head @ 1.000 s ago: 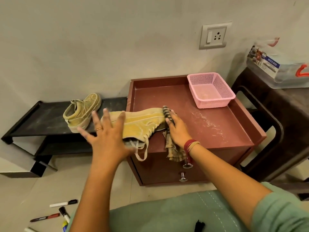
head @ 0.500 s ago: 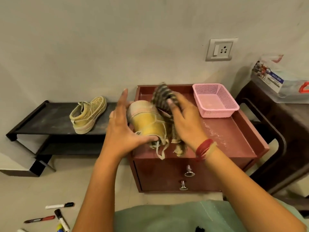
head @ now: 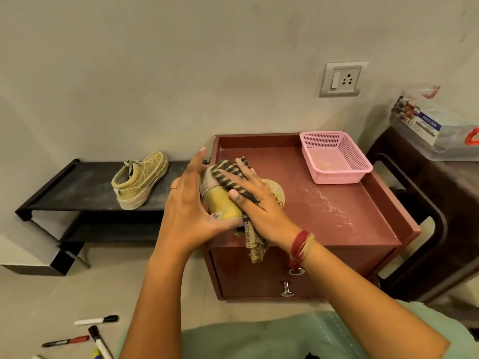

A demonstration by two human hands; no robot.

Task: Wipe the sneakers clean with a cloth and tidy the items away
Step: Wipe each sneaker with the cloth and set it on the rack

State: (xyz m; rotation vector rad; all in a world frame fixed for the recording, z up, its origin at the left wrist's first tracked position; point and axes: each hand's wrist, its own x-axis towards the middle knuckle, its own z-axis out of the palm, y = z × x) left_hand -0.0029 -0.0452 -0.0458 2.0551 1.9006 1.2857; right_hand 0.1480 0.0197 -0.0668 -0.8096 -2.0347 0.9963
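A yellow sneaker (head: 223, 207) is tilted up on the front left of the maroon cabinet top (head: 337, 211). My left hand (head: 190, 203) holds it from the left, thumb under its near end and fingers along its side. My right hand (head: 255, 202) presses a striped brown cloth (head: 230, 174) flat over the shoe's top; the cloth's tail hangs past the cabinet's front edge. The second yellow sneaker (head: 140, 180) sits alone on the low black shoe rack (head: 77, 187) to the left.
A pink mesh basket (head: 334, 156) stands at the cabinet's back right. White dust streaks the cabinet top. A dark table with a plastic box (head: 435, 125) is at the right. Several markers (head: 96, 321) lie on the floor at the lower left.
The sneaker was lying flat on the cabinet; my left hand took hold and tipped it up. My right hand lifted the cloth onto the shoe and now presses it down over the top.
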